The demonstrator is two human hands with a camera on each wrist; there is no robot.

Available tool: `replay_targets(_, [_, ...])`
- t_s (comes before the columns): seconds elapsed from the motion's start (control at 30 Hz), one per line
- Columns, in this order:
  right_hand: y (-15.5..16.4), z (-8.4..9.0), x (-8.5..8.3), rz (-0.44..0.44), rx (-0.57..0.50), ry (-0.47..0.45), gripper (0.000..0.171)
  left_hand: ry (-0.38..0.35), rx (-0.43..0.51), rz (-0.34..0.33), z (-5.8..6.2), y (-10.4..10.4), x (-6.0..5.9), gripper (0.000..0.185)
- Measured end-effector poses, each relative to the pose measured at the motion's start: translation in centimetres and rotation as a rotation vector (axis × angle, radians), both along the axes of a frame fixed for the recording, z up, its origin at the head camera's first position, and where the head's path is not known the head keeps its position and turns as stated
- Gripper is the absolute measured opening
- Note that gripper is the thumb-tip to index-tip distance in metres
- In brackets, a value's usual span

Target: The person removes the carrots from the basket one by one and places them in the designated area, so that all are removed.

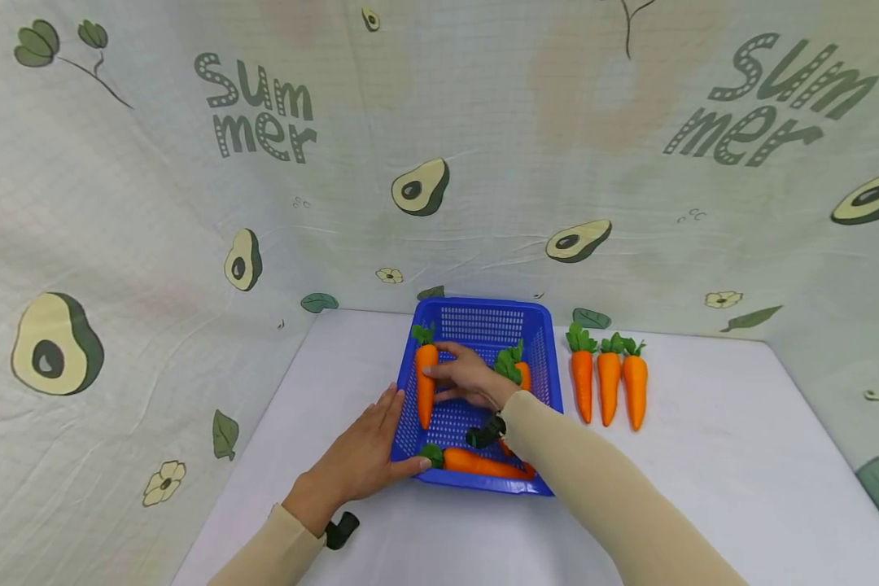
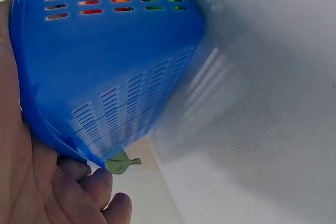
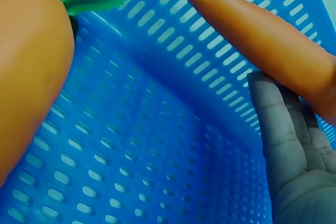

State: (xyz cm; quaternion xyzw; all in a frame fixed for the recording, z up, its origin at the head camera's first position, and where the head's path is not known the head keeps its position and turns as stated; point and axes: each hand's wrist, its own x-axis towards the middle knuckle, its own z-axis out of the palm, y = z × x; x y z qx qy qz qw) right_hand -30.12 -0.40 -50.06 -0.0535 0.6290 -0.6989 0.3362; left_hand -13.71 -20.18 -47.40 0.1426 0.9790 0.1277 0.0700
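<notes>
A blue plastic basket (image 1: 549,358) with slotted walls stands on the white table. In the head view my right hand (image 1: 472,376) reaches inside it and holds an orange carrot (image 1: 426,382) by its side, along the left wall; in the right wrist view this carrot (image 3: 262,40) partly hides the fingers. My left hand (image 1: 362,448) rests against the basket's near-left corner, fingers extended along the left rim and thumb at the front rim. One carrot (image 1: 479,462) lies along the basket's front wall, and another carrot (image 1: 524,376) lies at its right side, partly behind the right arm.
Right of the basket, three carrots, a left one (image 1: 582,382), a middle one (image 1: 610,387) and a right one (image 1: 636,391), lie side by side on the white table (image 1: 732,456). Behind rises a printed cloth (image 1: 483,98) with avocados and lettering.
</notes>
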Motion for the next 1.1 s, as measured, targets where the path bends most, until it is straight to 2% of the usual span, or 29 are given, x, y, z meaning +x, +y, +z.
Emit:
replay_targets(0.3, [0.6, 0.9, 0.1, -0.022, -0.012, 0.035, 0.066, -0.013, 0.003, 0.004, 0.2, 0.0, -0.1, 0.118])
replay_targets(0.63, [1.9, 1.9, 0.1, -0.044, -0.023, 0.069, 0.066, 0.008, -0.067, -0.017, 0.3, 0.0, -0.1, 0.12])
replay_targets(0.9, [3.2, 3.4, 0.3, -0.053, -0.021, 0.091, 0.066, -0.003, -0.052, -0.004, 0.4, 0.1, -0.1, 0.12])
replay_targets(1.1, [4.1, 3.8, 0.4, -0.057, -0.027, 0.099, 0.064, -0.007, -0.057, 0.003, 0.2, 0.1, -0.1, 0.12])
